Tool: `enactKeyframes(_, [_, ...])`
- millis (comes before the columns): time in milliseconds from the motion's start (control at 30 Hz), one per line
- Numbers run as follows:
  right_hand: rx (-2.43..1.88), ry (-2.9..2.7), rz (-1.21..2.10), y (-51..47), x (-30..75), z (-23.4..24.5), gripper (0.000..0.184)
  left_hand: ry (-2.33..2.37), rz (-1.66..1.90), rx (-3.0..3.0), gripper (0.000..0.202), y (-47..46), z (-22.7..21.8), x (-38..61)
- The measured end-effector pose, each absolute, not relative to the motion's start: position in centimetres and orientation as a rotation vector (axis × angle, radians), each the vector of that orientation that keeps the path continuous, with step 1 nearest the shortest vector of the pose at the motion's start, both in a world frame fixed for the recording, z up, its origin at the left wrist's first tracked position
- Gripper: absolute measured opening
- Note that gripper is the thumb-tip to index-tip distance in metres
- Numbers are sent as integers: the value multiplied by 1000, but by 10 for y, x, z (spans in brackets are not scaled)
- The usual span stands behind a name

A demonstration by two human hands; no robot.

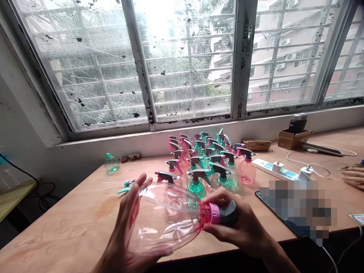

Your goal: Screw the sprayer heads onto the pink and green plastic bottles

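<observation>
A clear pink spray bottle (pixel 167 216) lies on its side between my hands, just above the near edge of the wooden table (pixel 79 223). My left hand (pixel 125 235) cups its base, fingers curled round it. My right hand (pixel 239 223) is closed on the pink collar and dark grey trigger head (pixel 224 213) at the neck. A thin dip tube shows inside the bottle.
Several assembled pink and green spray bottles (pixel 210 163) stand grouped behind. A lone green bottle (pixel 111 163) and a loose green trigger head (pixel 126 186) lie left. A power strip (pixel 277 170), cardboard box (pixel 292 138), phone and another person's hand (pixel 354 177) are right.
</observation>
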State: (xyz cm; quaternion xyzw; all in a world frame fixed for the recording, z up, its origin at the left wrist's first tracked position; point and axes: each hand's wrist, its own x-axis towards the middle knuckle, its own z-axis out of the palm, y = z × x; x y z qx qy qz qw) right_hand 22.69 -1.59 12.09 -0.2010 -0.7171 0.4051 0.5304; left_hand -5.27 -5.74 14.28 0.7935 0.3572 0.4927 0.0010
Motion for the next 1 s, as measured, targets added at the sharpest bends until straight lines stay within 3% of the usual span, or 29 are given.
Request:
enactKeyframes(267, [-414, -1639, 1160, -15, 229, 122, 32, 942, 1732, 2525, 85, -50, 144, -38])
enactKeyframes(433, [-461, -1661, 1077, -12, 227, 121, 32, 1062, 1684, 2335, 116, -58, 144, -35])
enactKeyframes(567, [-445, -1620, 1135, -12, 226, 121, 29, 1181, 1654, 2373, 104, -61, 143, -42])
enactKeyframes(800, [-394, -1571, 1220, -12, 227, 121, 29, 905, 1674, 2450, 83, -50, 141, -42])
enactKeyframes(1000, [-441, -1606, 1141, -14, 227, 122, 28, 1128, 1559, 2430, 105, -61, 144, -37])
